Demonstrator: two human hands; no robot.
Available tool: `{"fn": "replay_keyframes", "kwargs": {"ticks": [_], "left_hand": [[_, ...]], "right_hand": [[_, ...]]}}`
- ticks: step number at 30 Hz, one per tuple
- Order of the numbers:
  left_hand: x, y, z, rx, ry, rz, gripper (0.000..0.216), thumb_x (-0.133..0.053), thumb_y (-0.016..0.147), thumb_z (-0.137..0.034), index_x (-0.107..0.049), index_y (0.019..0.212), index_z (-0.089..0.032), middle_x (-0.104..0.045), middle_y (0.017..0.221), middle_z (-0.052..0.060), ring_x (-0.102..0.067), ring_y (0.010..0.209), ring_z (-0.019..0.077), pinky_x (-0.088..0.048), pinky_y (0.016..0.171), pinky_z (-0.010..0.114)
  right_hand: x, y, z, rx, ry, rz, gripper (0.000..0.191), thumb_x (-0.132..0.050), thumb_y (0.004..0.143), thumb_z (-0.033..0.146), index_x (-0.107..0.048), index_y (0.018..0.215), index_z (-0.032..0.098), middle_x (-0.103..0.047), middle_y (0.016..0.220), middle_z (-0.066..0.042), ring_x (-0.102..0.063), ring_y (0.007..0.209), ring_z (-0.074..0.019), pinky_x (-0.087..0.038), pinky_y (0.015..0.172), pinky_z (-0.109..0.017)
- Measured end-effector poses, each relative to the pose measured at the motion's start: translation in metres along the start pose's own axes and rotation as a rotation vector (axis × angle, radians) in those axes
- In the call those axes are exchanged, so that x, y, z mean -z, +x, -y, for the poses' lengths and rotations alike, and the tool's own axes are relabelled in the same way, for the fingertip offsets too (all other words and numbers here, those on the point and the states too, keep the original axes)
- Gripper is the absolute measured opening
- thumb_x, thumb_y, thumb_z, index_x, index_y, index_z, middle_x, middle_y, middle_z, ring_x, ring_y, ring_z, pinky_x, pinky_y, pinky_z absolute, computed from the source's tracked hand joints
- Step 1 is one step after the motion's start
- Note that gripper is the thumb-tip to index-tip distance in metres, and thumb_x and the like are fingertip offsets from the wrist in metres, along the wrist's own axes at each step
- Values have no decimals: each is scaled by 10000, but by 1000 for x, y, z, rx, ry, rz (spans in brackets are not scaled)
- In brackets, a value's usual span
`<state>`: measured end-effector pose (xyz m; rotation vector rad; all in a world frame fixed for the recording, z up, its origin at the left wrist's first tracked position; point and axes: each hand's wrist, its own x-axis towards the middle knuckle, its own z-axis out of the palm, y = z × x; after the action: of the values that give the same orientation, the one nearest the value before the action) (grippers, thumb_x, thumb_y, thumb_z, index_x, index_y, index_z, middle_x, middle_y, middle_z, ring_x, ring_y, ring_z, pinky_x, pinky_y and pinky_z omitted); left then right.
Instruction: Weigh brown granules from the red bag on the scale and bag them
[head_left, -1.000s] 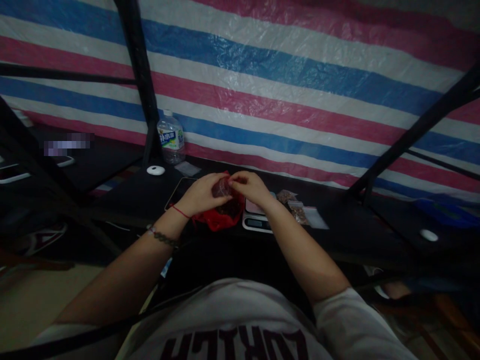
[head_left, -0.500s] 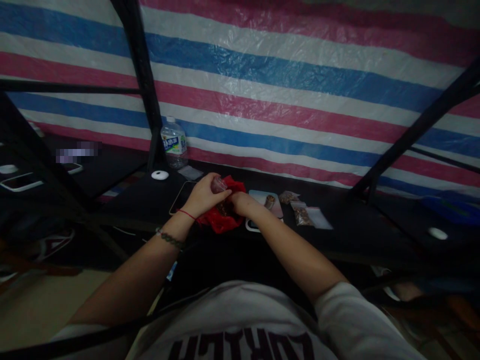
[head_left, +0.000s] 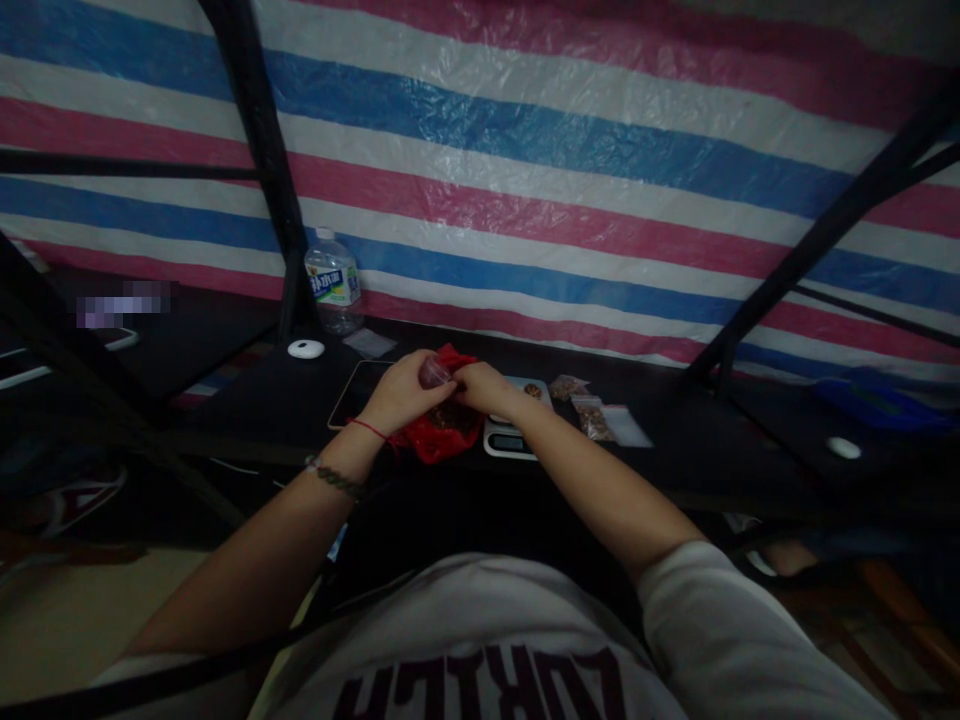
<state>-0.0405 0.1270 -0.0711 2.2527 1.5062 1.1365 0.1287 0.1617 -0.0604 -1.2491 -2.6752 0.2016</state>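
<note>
- Over the red bag [head_left: 442, 435], a small clear pouch [head_left: 433, 372] is gripped by the curled left hand [head_left: 401, 390].
- The pouch's edge is apparently pinched by the right hand [head_left: 480, 385].
- Just beside them, a scale [head_left: 510, 440] is seen.

Two hands: left [head_left: 401, 388], right [head_left: 481, 385]. One small pouch [head_left: 433, 372] between them. One red bag [head_left: 442, 432]. One scale [head_left: 514, 432]. One bottle [head_left: 331, 291]. One white puck [head_left: 306, 348]. One tablet [head_left: 352, 390]. Three small packets by the scale [head_left: 568, 386] [head_left: 592, 416] [head_left: 626, 425], one more by the bottle [head_left: 368, 342].
</note>
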Motion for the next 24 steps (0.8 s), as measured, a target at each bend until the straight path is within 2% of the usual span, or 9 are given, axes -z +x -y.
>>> {"fn": "replay_keyframes", "kwargs": {"ticks": [8, 16, 19, 22, 24], "left_hand": [[-5, -3, -4, -27, -10, 32, 461, -618, 726, -425, -584, 1106, -167, -659, 1058, 89, -621, 949, 247, -464, 862, 343], [-8, -2, -1, 18, -24, 6, 493, -616, 729, -512, -590, 1091, -177, -668, 1040, 87, -624, 925, 243, -472, 838, 341], [-7, -2, -1, 35, -53, -1, 491, -632, 715, -514, -603, 1075, -181, -678, 997, 76, -628, 884, 236, -477, 789, 324], [-6, -2, 0, 27, -85, -24, 468, -656, 699, -488, -617, 1062, -195, -684, 970, 55, -629, 848, 221, -472, 757, 301], [-5, -2, 1, 27, -92, -41, 460, -661, 695, -481, -622, 1056, -198, -685, 970, 51, -629, 850, 219, -470, 760, 300]], "right_hand": [[-17, -3, 12, -106, 20, 6, 228, -525, 852, 175, -727, 918, 94, -722, 923, -149, -663, 826, -198, -447, 706, -239], [-28, -4, 8, -138, 49, 9, 226, -517, 847, 149, -709, 953, 95, -715, 960, -151, -664, 844, -198, -455, 720, -241], [-21, -12, 5, -98, 87, -28, 210, -539, 804, 107, -706, 930, 113, -718, 935, -122, -660, 831, -188, -456, 716, -239], [0, -26, -6, -1, 167, -161, 231, -553, 758, 60, -710, 903, 151, -714, 930, -67, -645, 856, -159, -456, 769, -236], [17, -37, -22, -10, 234, -253, 233, -556, 751, 52, -712, 885, 161, -709, 927, -44, -639, 865, -140, -459, 796, -239]]}}
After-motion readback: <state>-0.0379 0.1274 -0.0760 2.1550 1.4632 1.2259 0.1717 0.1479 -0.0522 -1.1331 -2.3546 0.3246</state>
